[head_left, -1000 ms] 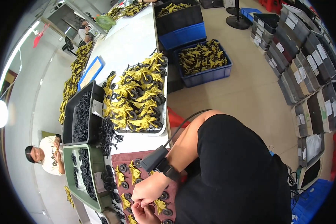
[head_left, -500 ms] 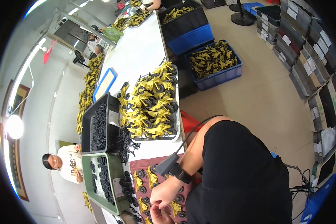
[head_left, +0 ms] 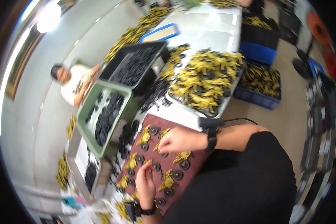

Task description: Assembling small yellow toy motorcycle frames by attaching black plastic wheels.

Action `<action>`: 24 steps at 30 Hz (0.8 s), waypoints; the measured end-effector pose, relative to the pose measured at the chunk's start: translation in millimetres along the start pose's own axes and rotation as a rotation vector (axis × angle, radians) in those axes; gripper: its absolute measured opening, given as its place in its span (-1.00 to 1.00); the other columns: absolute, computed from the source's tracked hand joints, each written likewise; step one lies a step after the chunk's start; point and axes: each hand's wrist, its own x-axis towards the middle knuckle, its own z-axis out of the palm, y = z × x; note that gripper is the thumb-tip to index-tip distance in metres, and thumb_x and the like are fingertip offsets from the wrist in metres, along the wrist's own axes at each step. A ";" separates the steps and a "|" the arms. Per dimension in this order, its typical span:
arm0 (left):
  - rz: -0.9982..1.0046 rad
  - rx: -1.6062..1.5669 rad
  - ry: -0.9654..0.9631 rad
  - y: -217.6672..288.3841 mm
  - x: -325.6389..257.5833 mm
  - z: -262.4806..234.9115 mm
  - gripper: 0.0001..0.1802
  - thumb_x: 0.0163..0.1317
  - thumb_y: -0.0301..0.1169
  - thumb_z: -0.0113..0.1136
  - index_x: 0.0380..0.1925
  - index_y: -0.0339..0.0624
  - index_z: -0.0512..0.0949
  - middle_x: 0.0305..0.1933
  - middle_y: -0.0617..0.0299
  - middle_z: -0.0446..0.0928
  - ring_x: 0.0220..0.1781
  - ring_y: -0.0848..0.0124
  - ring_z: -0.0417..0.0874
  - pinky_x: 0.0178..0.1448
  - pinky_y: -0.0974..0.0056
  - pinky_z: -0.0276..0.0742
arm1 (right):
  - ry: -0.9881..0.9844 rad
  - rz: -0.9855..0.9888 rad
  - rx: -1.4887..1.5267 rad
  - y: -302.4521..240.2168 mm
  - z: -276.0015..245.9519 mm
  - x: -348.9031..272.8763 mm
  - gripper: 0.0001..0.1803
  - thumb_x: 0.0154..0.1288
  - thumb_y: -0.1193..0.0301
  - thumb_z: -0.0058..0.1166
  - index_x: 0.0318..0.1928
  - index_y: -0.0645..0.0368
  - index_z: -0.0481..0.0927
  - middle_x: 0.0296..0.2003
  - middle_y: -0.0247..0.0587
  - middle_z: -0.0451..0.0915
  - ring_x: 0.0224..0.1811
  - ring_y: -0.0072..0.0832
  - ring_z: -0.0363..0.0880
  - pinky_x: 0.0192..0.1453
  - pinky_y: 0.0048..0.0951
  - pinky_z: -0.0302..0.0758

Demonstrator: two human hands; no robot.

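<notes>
Several yellow toy motorcycles (head_left: 167,180) with black wheels lie in rows on a maroon cloth (head_left: 190,174) in front of me. My right hand (head_left: 181,140) hovers over the upper rows, its fingers bent into a pinch beside a toy motorcycle. Whatever those fingers hold, if anything, is hidden. Lower and to the left, my left hand (head_left: 145,182) is over the cloth, thumb and fingers curled together near a black wheel (head_left: 155,166). Blur hides what lies between its fingertips. Both wrists carry dark straps.
Beyond the cloth, a white tray (head_left: 224,108) is piled with yellow toy motorcycles. To the left stand a green bin (head_left: 127,98) of black wheels and a black bin (head_left: 163,47) of small black parts. Blue crates (head_left: 258,98) sit at right. A person (head_left: 78,80) is across the table.
My hands were close together low over the cloth; now they are apart, the right one higher up. The whole view has swung, bringing more of the cloth and table's left side into sight.
</notes>
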 end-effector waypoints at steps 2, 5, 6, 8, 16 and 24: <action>0.027 0.002 0.011 -1.3 9.0 -6.2 -0.79 0.34 -0.60 -0.12 -0.12 -0.27 0.50 -0.35 0.23 0.56 -0.39 0.52 0.47 -0.26 0.42 0.41 | 0.115 0.268 0.088 5.6 -12.3 9.9 -0.80 0.20 0.40 0.14 -0.25 0.28 0.67 -0.49 -0.18 0.67 -0.56 -0.58 0.58 -0.42 -0.49 0.52; 0.011 0.020 -0.030 4.3 20.4 0.0 -0.78 0.30 -0.63 -0.12 -0.14 -0.28 0.50 -0.33 0.15 0.56 -0.32 0.38 0.55 -0.20 0.36 0.44 | 0.158 0.364 -0.049 9.1 -34.7 4.9 -0.78 0.23 0.38 0.15 -0.24 0.29 0.66 -0.48 -0.25 0.65 -0.50 -0.58 0.57 -0.34 -0.51 0.52; 0.113 0.021 -0.063 9.5 24.3 5.5 -0.75 0.21 -0.68 -0.11 -0.17 -0.30 0.50 -0.31 0.06 0.55 -0.26 0.22 0.56 -0.14 0.27 0.46 | 0.179 0.378 -0.060 14.2 -34.9 -1.3 -0.78 0.23 0.38 0.15 -0.24 0.29 0.66 -0.48 -0.25 0.65 -0.50 -0.58 0.57 -0.34 -0.51 0.52; 0.234 0.019 -0.137 14.0 30.4 11.0 -0.70 0.06 -0.75 -0.09 -0.23 -0.30 0.51 -0.27 -0.02 0.54 -0.16 0.08 0.58 -0.03 0.19 0.48 | 0.202 0.035 -0.207 31.2 -31.5 -10.5 -0.78 0.19 0.37 0.12 -0.26 0.28 0.66 -0.50 -0.16 0.63 -0.51 -0.41 0.55 -0.28 -0.46 0.52; 0.012 0.004 -0.173 9.5 -10.6 -14.8 -0.80 0.36 -0.56 -0.06 -0.11 -0.25 0.54 -0.26 0.19 0.59 -0.42 0.54 0.44 -0.31 0.42 0.39 | -0.015 0.071 -0.230 43.9 14.5 -42.2 -0.86 0.06 0.40 0.08 -0.48 0.21 0.62 -0.55 -0.15 0.60 -0.49 -0.26 0.58 -0.38 -0.25 0.45; 0.063 0.075 -0.095 -5.7 -8.9 -24.8 -0.79 0.35 -0.59 -0.07 -0.12 -0.24 0.54 -0.36 0.31 0.55 -0.51 0.61 0.32 -0.43 0.47 0.27 | 0.078 -0.008 -0.242 35.2 15.6 -30.7 -0.88 0.08 0.38 0.12 -0.44 0.16 0.64 -0.48 -0.21 0.63 -0.39 -0.28 0.60 -0.31 -0.28 0.50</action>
